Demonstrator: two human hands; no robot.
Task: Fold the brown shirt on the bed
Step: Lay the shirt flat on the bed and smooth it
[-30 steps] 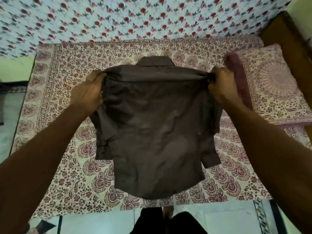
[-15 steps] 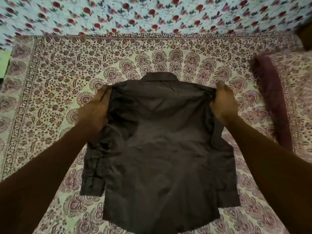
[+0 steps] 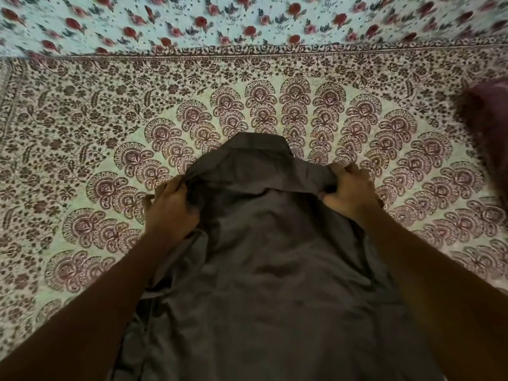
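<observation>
Since half a second back, our hands have drawn closer together and the shirt [image 3: 275,270] has come down nearer the bed [image 3: 82,133]. The camera has also leaned in, so the hem now runs off the bottom edge.

From the head view, the only one we have, the shirt lies back-up down the middle of the bed, with its collar [image 3: 258,144] pointing away from us. We cannot tell whether its upper part rests fully on the bed or is a little lifted. Our left hand [image 3: 171,209] grips the left shoulder, fingers curled into a bunch of fabric. Our right hand [image 3: 350,191] pinches the right shoulder seam, thumb over and fingers tucked beneath. A pillow [image 3: 489,119] sits blurred at the right edge, well apart, and a rose-print cloth [image 3: 247,20] runs along the far side.

We judge the shirt light, thin and limp: it sags and creases between our hands and holds no shape by itself. It looks smooth, so a loose pinch may slip. The best hold is at the shoulder seams, where the fabric is doubled, then at the side edges and sleeves for folding inward.
</observation>
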